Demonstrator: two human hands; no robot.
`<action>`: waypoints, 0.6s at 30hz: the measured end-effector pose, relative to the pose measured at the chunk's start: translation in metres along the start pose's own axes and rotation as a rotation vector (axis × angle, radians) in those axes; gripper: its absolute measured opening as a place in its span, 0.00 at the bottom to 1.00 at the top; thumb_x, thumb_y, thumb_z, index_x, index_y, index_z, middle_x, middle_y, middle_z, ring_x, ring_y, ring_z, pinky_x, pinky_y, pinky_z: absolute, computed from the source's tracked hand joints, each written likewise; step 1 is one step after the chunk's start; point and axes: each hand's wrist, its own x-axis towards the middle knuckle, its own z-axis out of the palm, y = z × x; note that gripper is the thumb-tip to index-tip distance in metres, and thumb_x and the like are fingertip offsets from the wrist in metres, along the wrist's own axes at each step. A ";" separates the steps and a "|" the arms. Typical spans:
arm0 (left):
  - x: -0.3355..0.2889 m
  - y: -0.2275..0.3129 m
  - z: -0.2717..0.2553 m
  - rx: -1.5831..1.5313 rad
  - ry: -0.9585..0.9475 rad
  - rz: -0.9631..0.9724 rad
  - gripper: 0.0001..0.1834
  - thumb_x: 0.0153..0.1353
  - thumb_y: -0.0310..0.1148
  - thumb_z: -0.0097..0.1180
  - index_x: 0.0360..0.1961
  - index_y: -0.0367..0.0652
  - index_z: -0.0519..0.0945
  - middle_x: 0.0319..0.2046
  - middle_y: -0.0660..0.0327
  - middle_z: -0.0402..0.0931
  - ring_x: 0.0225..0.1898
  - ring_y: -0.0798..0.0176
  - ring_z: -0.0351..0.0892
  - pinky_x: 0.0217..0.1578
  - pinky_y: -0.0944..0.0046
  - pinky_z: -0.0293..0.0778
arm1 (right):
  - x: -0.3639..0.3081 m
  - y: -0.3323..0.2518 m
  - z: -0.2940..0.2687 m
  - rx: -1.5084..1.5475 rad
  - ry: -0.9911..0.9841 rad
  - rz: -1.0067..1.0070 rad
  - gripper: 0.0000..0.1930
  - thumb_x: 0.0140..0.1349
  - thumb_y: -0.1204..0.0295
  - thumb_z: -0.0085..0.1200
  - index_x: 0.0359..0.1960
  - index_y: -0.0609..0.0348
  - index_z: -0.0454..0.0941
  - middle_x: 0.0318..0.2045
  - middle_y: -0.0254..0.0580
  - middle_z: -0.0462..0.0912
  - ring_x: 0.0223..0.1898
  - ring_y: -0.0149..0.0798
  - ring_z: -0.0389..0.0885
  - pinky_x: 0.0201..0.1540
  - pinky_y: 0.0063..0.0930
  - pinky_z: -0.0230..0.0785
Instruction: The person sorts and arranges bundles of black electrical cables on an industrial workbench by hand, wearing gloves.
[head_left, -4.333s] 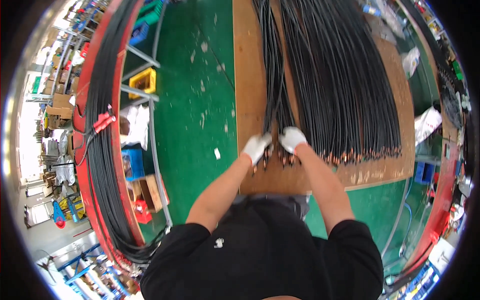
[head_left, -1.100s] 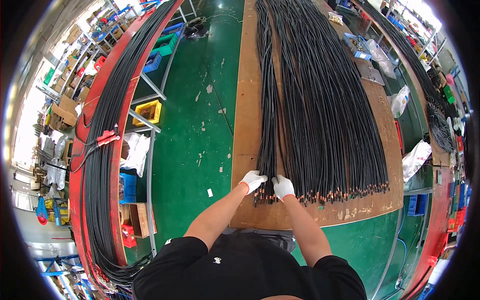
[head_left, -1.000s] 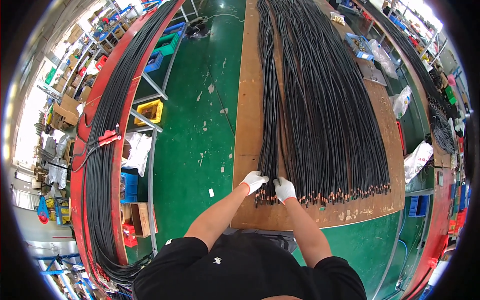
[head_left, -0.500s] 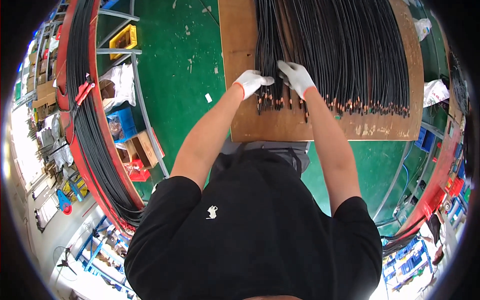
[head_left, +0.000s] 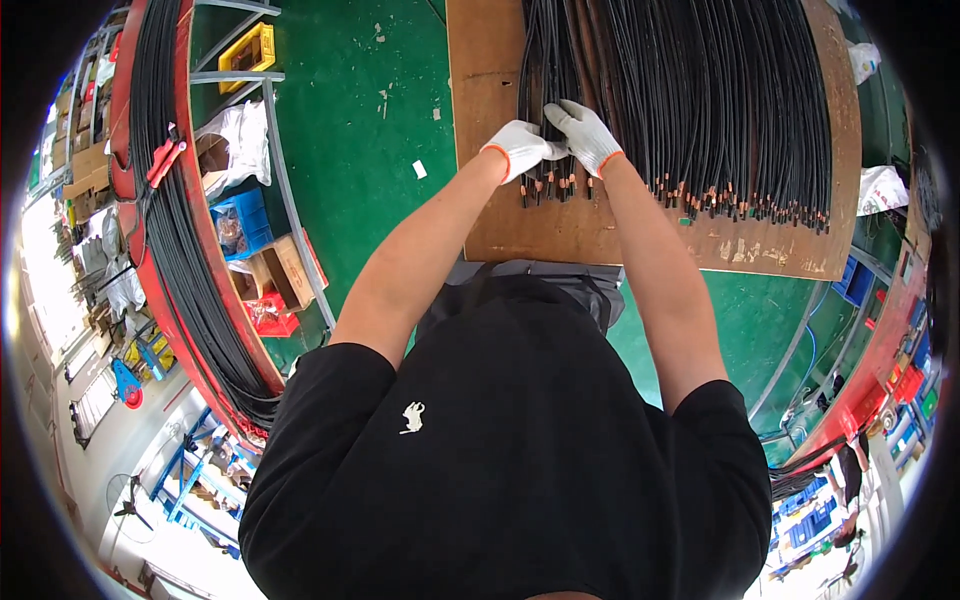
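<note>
1. Green floor (head_left: 390, 150) fills the head view left of the hands; farther left we log a red bench (head_left: 121, 100). Beneath both hands: a brown table (head_left: 560, 235).
2. Left hand (head_left: 520, 147), white-gloved, lies over the narrow cable bundle (head_left: 547, 60) near its tips. Fingers drawn together; we cannot tell whether they grip any strand.
3. Right hand (head_left: 588, 135), gloved likewise, meets the left over that bundle, fingers bent. We cannot tell its hold either.
4. Just right of the right hand, we see a wide row of cables (head_left: 720, 90), copper-coloured ends (head_left: 717, 193) toward the body.
5. We judge single strands light, springy; the bundle weighty, prone to splaying. Best hold, we think: black jacket just behind the copper.
</note>
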 end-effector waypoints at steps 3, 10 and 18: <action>-0.012 0.032 0.013 0.237 -0.024 -0.003 0.31 0.59 0.50 0.76 0.46 0.27 0.88 0.41 0.47 0.89 0.45 0.54 0.86 0.50 0.55 0.76 | 0.014 0.033 -0.023 -0.054 0.051 -0.013 0.39 0.76 0.52 0.57 0.74 0.76 0.66 0.69 0.61 0.78 0.70 0.48 0.76 0.71 0.39 0.68; -0.018 0.020 -0.007 0.558 0.196 -0.030 0.36 0.62 0.66 0.60 0.33 0.37 0.91 0.35 0.45 0.89 0.43 0.46 0.89 0.48 0.52 0.80 | 0.012 0.012 -0.036 -0.794 0.171 -0.043 0.29 0.73 0.51 0.53 0.59 0.67 0.82 0.57 0.66 0.84 0.61 0.65 0.81 0.63 0.50 0.73; -0.003 0.006 -0.005 0.381 0.437 0.153 0.25 0.64 0.54 0.58 0.48 0.47 0.92 0.49 0.44 0.88 0.53 0.39 0.86 0.57 0.46 0.80 | 0.005 -0.012 -0.023 -0.809 0.337 0.008 0.31 0.68 0.43 0.57 0.58 0.58 0.85 0.52 0.56 0.90 0.57 0.58 0.87 0.61 0.48 0.78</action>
